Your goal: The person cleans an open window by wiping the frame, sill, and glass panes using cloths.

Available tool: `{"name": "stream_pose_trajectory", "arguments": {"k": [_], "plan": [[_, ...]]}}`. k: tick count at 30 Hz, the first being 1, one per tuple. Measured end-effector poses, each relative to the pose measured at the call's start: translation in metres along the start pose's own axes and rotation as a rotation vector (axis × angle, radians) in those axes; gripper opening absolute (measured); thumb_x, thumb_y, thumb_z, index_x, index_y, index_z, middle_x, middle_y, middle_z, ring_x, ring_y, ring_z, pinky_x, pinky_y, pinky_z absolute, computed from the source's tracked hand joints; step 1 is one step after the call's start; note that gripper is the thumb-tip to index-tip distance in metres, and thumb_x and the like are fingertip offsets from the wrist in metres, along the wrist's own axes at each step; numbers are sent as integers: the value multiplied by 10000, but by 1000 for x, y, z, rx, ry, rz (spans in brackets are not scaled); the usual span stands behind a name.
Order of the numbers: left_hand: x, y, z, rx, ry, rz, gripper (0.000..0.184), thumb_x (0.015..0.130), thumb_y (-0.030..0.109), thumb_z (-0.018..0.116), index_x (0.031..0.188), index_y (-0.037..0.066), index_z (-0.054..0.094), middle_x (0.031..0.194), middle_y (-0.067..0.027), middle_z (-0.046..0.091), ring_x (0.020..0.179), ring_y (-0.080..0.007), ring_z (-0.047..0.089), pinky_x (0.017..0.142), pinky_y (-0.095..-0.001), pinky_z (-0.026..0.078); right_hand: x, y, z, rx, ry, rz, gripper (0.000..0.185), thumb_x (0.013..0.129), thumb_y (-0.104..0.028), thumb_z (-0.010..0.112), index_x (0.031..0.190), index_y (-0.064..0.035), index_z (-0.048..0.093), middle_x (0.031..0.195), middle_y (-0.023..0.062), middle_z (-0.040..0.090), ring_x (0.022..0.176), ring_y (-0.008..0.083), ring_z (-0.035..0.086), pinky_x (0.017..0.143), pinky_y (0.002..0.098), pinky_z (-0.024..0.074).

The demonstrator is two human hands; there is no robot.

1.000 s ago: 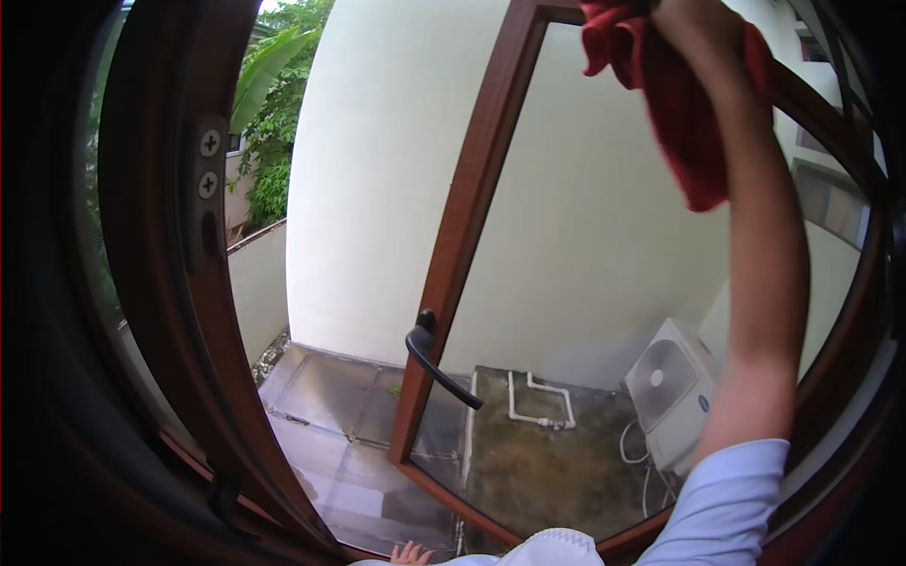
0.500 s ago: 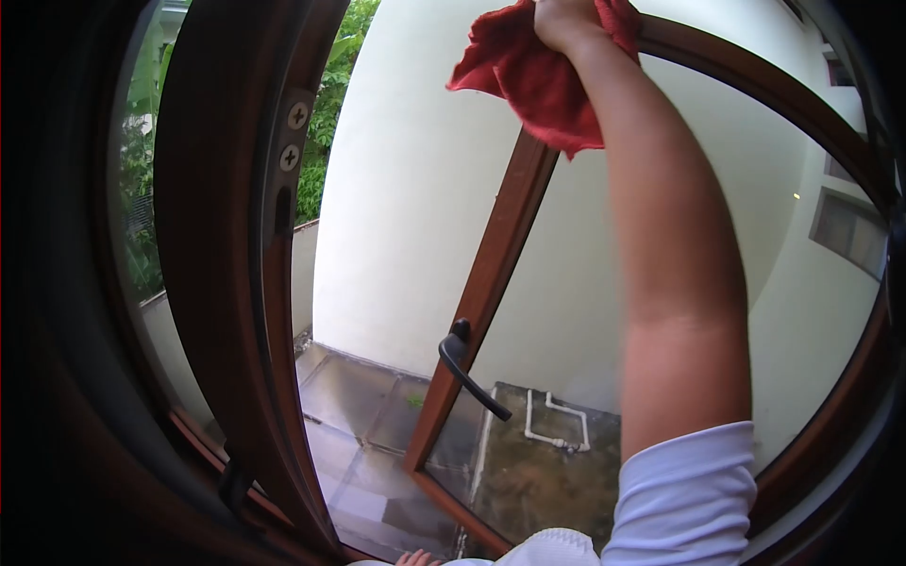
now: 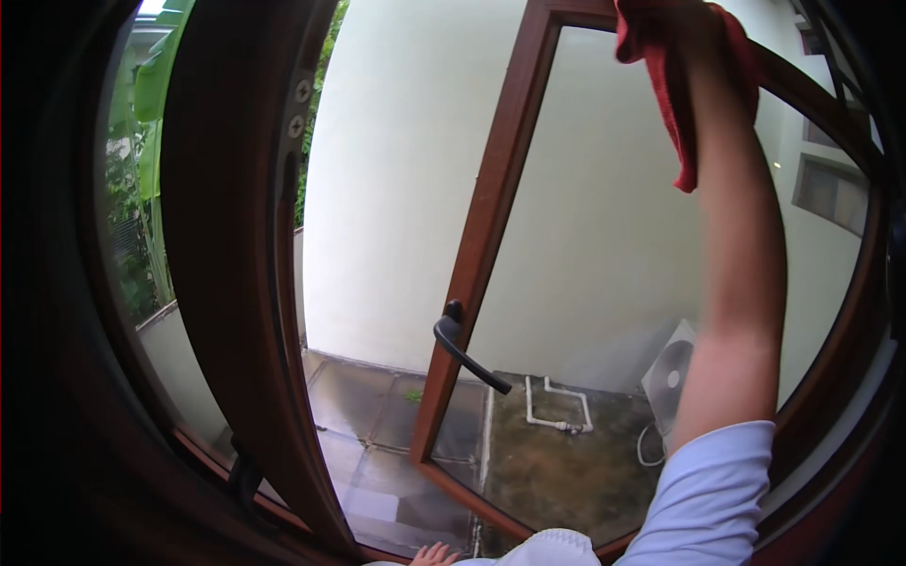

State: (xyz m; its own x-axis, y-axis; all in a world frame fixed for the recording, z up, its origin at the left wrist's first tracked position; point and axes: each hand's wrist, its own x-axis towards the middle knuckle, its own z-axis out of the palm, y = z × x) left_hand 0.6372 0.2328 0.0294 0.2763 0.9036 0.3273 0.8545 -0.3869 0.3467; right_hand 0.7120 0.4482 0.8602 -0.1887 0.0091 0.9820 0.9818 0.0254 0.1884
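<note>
My right hand is raised at the top of the view, closed on a red cloth that hangs below it. Hand and cloth are at the upper rail of the open wooden window sash; whether they touch wood or glass is unclear. The sash has a black handle on its left stile. Only the fingers of my left hand show at the bottom edge, a little apart with nothing visible in them, near the lower frame.
A dark wooden post with two screws in its metal plate stands at left. Outside are a pale wall, white pipes on the ground, and an outdoor fan unit partly behind my right arm.
My right hand and the cloth went left across the sash's upper corner, then back right along the top rail. The camera view has shifted. My left hand stays low, its fingers showing more than half a second ago.
</note>
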Motion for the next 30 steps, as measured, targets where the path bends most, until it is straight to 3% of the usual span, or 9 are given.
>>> {"name": "stream_pose_trajectory", "arguments": {"k": [5,7,8,9,12,15,20,25,30], "plan": [[-3,4,5,4,-28,-17,642,885,610,384,1243,102,546,1330,-209,447,1272,-359,366,1032,-515,283,-12,-71,41,-84,53,-157,401,872,-269,378,1152,-87,600,1205,152,574,1128,277,537,974,427,367],[-7,4,8,6,-51,-24,649,883,616,380,1252,108,540,1336,-206,446,1280,-360,362,1035,-518,280,-14,-94,87,70,216,-290,443,873,-227,368,1239,-30,523,1316,169,466,1262,349,378,1106,483,153],[-7,4,11,11,-67,-26,652,882,620,378,1257,111,538,1338,-204,445,1284,-361,359,1036,-520,279,-21,-105,124,445,632,-503,440,868,-214,382,1226,0,523,1262,188,500,1191,390,445,1074,522,249],[-7,5,14,12,-80,-31,656,881,623,376,1262,114,535,1341,-202,444,1288,-361,357,1038,-521,278,-25,-118,157,450,254,-426,420,855,-372,487,1091,-70,660,1314,209,490,1239,366,430,1034,409,352],[-14,3,22,29,-151,-43,666,878,633,371,1277,123,527,1349,-198,442,1300,-362,351,1042,-526,274,-100,-144,162,590,272,-572,308,713,-74,610,1003,23,650,1321,199,460,1277,386,357,1099,411,267],[-13,4,20,98,-172,-18,631,890,613,365,1290,147,512,1341,-181,460,1288,-352,378,1051,-505,281,-212,-143,105,479,46,-621,247,904,-148,441,1031,-72,638,1225,42,552,1256,250,403,1066,349,316],[-22,12,15,86,-42,-7,570,912,566,370,1204,124,582,1297,-168,499,1258,-322,415,1036,-460,314,-349,-159,103,1148,-523,-582,272,734,4,547,995,16,624,1269,130,469,1299,289,331,1088,352,272],[-22,10,18,50,-56,22,587,920,565,354,1177,95,595,1268,-181,511,1244,-341,422,1022,-490,318,-345,-132,65,992,-280,-615,148,873,-126,456,942,-79,578,1014,81,547,1029,236,506,932,356,374],[-15,14,7,-48,-122,-61,574,918,555,373,1261,118,517,1318,-181,453,1278,-353,372,1037,-550,270,-325,-97,7,838,299,-461,235,726,-4,569,959,-42,565,984,144,533,982,340,487,907,448,387]]}}
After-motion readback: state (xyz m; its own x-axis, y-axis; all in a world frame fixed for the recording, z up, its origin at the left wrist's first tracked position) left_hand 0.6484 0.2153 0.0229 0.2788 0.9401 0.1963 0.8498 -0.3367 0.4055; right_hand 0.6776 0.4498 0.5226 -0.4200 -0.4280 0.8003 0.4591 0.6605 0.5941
